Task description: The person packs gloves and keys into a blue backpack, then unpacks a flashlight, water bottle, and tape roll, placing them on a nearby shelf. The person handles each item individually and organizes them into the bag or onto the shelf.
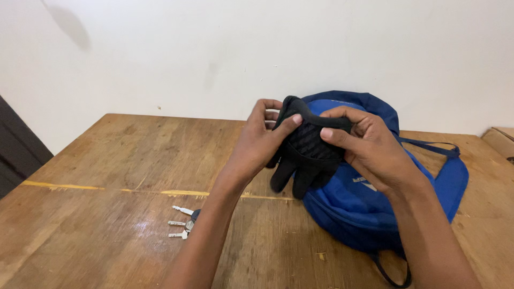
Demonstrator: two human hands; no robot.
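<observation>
Glove [305, 155] pinched between left hand [262, 142] and right hand [369, 147], above backpack [364, 208].

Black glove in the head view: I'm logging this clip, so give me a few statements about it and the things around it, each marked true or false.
1. Both hands, the left hand and the right hand, hold the black glove. True.
2. The glove's fingers hang downward. True.
3. The backpack is red. False: it is blue.
4. The keys lie on top of the backpack. False: they lie on the wooden table, left of it.
5. The backpack lies on the table. True.
</observation>
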